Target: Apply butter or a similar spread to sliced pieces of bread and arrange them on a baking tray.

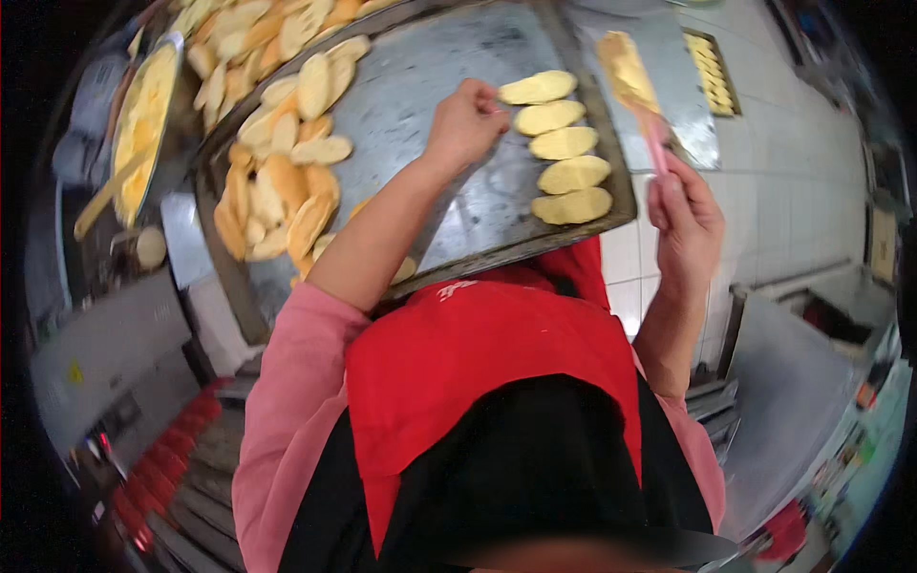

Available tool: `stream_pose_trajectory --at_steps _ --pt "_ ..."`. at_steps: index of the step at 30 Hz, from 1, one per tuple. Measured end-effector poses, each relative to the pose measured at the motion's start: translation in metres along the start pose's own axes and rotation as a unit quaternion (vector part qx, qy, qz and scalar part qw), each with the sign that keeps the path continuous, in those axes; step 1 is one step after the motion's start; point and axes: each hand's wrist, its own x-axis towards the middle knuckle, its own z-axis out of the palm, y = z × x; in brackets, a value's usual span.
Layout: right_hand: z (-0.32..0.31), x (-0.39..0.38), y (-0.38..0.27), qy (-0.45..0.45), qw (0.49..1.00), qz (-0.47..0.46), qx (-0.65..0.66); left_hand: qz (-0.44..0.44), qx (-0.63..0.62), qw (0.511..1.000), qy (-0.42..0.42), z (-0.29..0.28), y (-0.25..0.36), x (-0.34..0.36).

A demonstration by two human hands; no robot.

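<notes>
On the dark metal tray, my left hand [467, 126] hovers with fingers loosely curled, thumb and forefinger apart. Its fingertips are at the left end of the farthest yellow-coated bread slice [538, 88]; whether they touch it is hard to tell. Several more coated oval slices [564, 143] line up below that one, along the right side of the tray [420, 181]. Held up right of the tray, my right hand [684, 215] is closed around the pink handle of a spatula [656, 138]. Thick yellow spread [628, 72] covers its blade.
Plain bread slices [287, 181] are piled on the tray's left side, with another bread heap [258, 38] beyond. At far left stands a bowl of yellow spread [148, 124] with a wooden-handled tool [110, 196] in it. A second tray of coated pieces [712, 72] lies at far right.
</notes>
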Motion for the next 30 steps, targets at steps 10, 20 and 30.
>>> stream_pose_trajectory --at_steps 10,20,30 --pt "0.014 0.002 0.008 -0.012 1.000 0.023 -0.015 0.092 0.540 0.793 0.266 -0.190 0.006 -0.071" --pt "0.060 -0.001 0.013 -0.138 0.988 0.063 -0.022 0.009 0.502 0.831 0.241 -0.204 0.002 -0.088" --pt "0.127 0.008 0.045 -0.241 0.963 0.090 0.078 0.023 -0.636 0.765 -0.092 -0.116 0.015 -0.083"
